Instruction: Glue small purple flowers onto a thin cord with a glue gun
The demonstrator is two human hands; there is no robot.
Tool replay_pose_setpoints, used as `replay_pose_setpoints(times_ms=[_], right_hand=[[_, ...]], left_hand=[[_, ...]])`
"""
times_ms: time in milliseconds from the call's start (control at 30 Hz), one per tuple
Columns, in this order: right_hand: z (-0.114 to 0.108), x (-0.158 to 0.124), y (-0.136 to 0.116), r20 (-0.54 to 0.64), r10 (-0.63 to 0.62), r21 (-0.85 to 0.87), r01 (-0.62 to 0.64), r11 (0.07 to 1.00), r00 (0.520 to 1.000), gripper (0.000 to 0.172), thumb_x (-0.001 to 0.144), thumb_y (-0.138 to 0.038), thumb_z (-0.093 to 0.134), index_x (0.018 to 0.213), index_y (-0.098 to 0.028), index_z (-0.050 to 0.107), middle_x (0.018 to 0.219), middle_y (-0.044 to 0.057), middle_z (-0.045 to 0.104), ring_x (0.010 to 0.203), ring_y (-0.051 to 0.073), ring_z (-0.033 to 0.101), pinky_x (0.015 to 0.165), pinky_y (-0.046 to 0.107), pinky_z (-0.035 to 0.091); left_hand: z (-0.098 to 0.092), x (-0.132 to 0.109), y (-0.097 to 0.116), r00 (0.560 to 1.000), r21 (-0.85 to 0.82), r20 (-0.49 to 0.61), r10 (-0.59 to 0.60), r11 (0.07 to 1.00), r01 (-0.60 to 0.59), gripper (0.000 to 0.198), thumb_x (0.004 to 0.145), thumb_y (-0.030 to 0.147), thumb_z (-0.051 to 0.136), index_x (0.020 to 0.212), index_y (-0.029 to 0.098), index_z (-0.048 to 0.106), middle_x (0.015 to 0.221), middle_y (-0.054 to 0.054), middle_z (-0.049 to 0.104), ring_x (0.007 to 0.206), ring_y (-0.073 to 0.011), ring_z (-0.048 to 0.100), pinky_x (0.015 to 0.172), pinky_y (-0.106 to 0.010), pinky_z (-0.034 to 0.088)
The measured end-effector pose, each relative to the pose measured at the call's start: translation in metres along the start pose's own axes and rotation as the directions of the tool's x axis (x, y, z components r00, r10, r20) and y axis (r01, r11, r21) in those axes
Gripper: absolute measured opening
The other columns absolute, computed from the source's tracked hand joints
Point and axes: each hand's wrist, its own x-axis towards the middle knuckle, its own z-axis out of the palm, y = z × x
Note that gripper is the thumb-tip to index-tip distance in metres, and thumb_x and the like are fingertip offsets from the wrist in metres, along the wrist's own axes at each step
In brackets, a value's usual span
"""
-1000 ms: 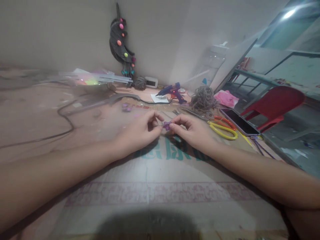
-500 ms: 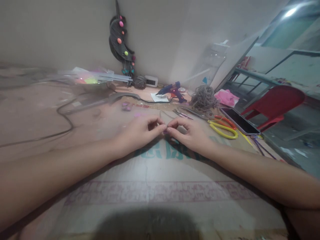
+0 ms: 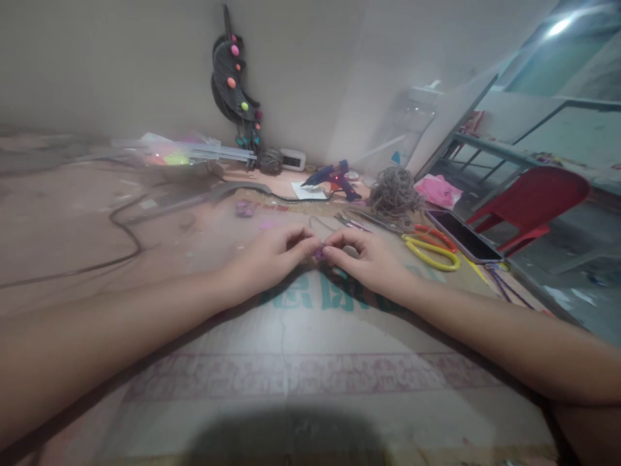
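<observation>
Left hand [image 3: 276, 255]: thumb and fingertips pinched closed on a small purple piece [image 3: 319, 254].
Right hand [image 3: 366, 259]: met it there, pinching likewise.
Work held: between both hands, apparently unfinished.
Purple bits [image 3: 244, 208]: lay beyond the left hand, perhaps completed.
Hidden: fingertips covered much of the piece; blur obscured its shape.

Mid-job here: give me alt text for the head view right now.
The left hand and right hand together pinch a small purple piece over a printed sheet. Beyond them lie a glue gun and a tangle of grey yarn; scissors and a phone lie to the right.
</observation>
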Motion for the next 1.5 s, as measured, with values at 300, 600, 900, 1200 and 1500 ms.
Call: replay_pose_setpoints(times_ms=[300, 600, 900, 1200, 1500], right_hand=[[-0.0024, 0.0027, 0.0022, -0.056, 0.138, 0.291, -0.116, 0.95, 0.989, 0.027, 0.087, -0.046, 0.066, 0.083, -0.02, 0.061, 0.07, -0.002, 0.064, 0.061, 0.011, 0.058, 0.061, 0.025, 0.049], [-0.0002, 0.0009, 0.0087, -0.028, -0.002, 0.194, 0.008, 0.981, 1.0, 0.024, 0.09, -0.043, 0.062, 0.083, -0.02, 0.064, 0.073, -0.001, 0.065, 0.068, 0.013, 0.06, 0.067, 0.027, 0.049], [-0.0024, 0.0006, 0.0031, -0.013, 0.042, 0.247, -0.038, 0.968, 0.999, 0.025, 0.09, -0.043, 0.062, 0.083, -0.019, 0.063, 0.072, -0.001, 0.063, 0.067, 0.013, 0.059, 0.067, 0.026, 0.05], [-0.0019, 0.0014, 0.0024, -0.024, 0.085, 0.258, -0.076, 0.963, 0.996, 0.027, 0.089, -0.044, 0.063, 0.08, -0.019, 0.06, 0.07, -0.001, 0.064, 0.064, 0.012, 0.059, 0.065, 0.026, 0.049], [-0.0024, 0.0007, 0.0022, -0.029, 0.089, 0.248, -0.079, 0.966, 0.996, 0.026, 0.09, -0.044, 0.062, 0.081, -0.019, 0.059, 0.071, -0.001, 0.063, 0.064, 0.012, 0.058, 0.065, 0.027, 0.049]], left_hand=[[0.0024, 0.0026, -0.0036, 0.986, -0.033, -0.155, -0.058, 0.998, 0.053, 0.034, 0.096, 0.05, 0.053, 0.087, 0.018, 0.061, 0.084, -0.003, 0.066, 0.075, -0.017, 0.058, 0.066, -0.029, 0.043], [0.0027, 0.0016, -0.0012, 0.997, -0.024, -0.068, -0.032, 0.999, 0.03, 0.028, 0.094, 0.042, 0.055, 0.089, 0.018, 0.069, 0.083, -0.002, 0.071, 0.075, -0.0164, 0.061, 0.066, -0.027, 0.044], [0.0025, 0.0016, -0.0032, 0.997, -0.031, -0.066, -0.045, 0.999, 0.043, 0.032, 0.094, 0.046, 0.056, 0.086, 0.018, 0.068, 0.079, -0.001, 0.068, 0.069, -0.0147, 0.056, 0.061, -0.026, 0.041], [0.0006, 0.0031, -0.0013, 0.987, -0.064, -0.155, -0.032, 0.998, 0.022, 0.028, 0.096, 0.041, 0.052, 0.081, 0.018, 0.059, 0.078, 0.0, 0.061, 0.076, -0.016, 0.056, 0.07, -0.029, 0.041], [-0.0002, 0.0032, 0.0042, 0.981, -0.067, -0.189, -0.054, 0.997, 0.042, 0.023, 0.092, 0.032, 0.052, 0.073, 0.019, 0.054, 0.072, 0.001, 0.054, 0.073, -0.016, 0.051, 0.067, -0.03, 0.038]])
